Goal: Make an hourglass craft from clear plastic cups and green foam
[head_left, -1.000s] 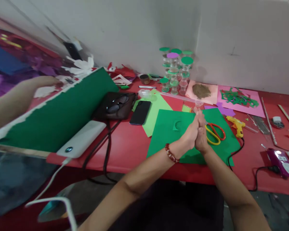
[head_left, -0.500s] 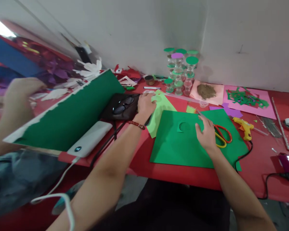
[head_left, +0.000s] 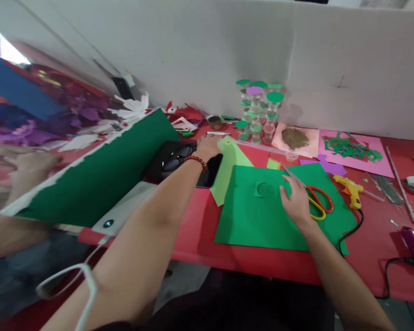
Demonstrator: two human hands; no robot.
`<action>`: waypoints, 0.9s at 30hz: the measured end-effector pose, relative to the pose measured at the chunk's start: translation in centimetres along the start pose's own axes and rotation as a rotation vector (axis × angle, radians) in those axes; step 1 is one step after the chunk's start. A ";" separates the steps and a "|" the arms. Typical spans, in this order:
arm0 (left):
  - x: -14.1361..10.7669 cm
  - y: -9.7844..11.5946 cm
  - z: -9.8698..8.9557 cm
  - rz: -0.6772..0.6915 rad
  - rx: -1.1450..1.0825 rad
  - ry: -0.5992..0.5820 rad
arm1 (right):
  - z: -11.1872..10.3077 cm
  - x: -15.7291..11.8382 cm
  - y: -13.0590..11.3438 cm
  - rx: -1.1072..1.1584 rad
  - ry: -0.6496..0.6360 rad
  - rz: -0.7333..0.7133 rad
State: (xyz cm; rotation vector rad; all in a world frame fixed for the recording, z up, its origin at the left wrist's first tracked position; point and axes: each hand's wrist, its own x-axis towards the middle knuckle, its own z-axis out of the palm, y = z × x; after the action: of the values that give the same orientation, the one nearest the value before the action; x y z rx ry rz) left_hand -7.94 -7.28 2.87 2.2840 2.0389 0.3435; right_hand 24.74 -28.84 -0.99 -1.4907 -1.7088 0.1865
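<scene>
My left hand (head_left: 208,146) is reached out past the upper end of a dark phone (head_left: 212,171). Its fingers look curled, with a pale see-through piece at their right edge that I cannot make out. Black sunglasses (head_left: 174,158) on a dark pouch (head_left: 155,169) lie left of it, and light green paper (head_left: 224,177) to its right. On a large green sheet (head_left: 255,220) my right hand (head_left: 296,200) rests with fingers apart, holding nothing. Beside it lie scissors (head_left: 319,197) with red and yellow handles. A circle outline shows on a small green piece (head_left: 263,189).
Stacked clear cups (head_left: 257,112) with coloured discs stand by the wall. Brown grains (head_left: 296,138) and green scraps (head_left: 352,147) lie on pink sheets. A yellow glue gun (head_left: 348,188) trails a cord. At left, a green board (head_left: 100,179) leans near another person's hands (head_left: 34,163).
The view has tilted up, so things sit lower. My left wrist has shifted left, baring more of the phone. My right hand stays beside the scissors. The other person's hands have lowered.
</scene>
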 end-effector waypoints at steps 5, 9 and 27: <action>-0.1 1.2 -0.2 -0.014 0.000 0.009 | 0.1 -0.1 0.1 -0.002 0.003 -0.011; -0.5 2.6 0.6 0.145 -0.015 0.035 | 0.3 -0.2 0.1 0.004 0.008 -0.037; -4.9 9.6 1.2 0.482 -0.150 0.004 | 0.5 -0.3 -0.1 0.010 -0.018 -0.064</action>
State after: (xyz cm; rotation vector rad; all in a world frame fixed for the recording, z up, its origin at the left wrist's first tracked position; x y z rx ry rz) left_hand 1.13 -13.22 2.93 2.6469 1.3826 0.5033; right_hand 24.33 -28.93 -1.44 -1.4287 -1.7651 0.1746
